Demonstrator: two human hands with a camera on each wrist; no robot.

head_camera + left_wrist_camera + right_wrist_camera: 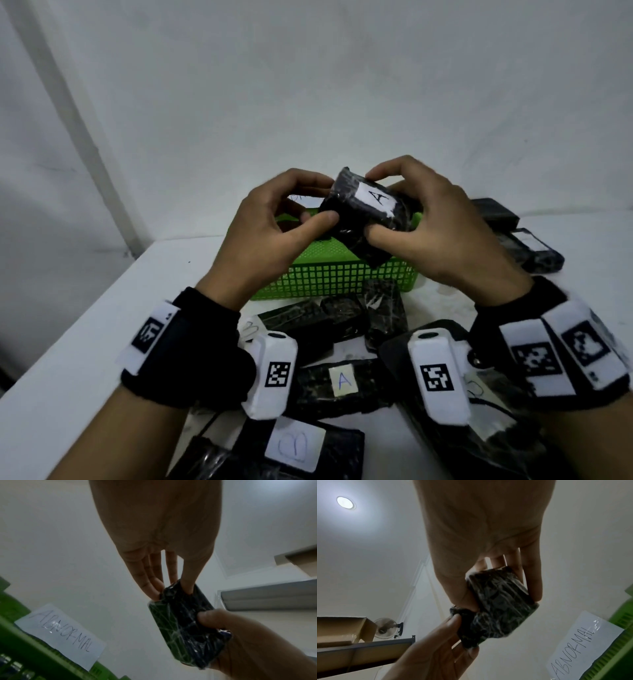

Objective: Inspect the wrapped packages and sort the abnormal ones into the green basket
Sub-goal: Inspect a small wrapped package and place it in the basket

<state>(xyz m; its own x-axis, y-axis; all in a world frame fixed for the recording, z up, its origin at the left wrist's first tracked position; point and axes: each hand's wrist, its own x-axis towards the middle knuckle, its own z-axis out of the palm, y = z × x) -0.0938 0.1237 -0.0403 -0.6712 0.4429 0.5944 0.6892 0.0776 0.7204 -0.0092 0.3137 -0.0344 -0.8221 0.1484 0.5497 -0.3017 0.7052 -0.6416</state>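
Both hands hold one black plastic-wrapped package (363,216) with a white label marked "A", raised above the green basket (329,274). My left hand (308,205) pinches its left end between thumb and fingers; my right hand (383,205) grips its right side with thumb below and fingers over the top. The left wrist view shows the package (185,626) pinched at its top by my left fingers (150,582), the other hand holding its lower side. In the right wrist view the package (498,604) sits between both hands. A paper sign reading "ABNORMAL" (60,635) is fixed to the basket.
Several more black wrapped packages lie on the white table (85,342) near me, one marked "A" (342,380) and one marked "B" (298,445). More dark packages (527,240) lie at the right behind the basket. A white wall stands close behind.
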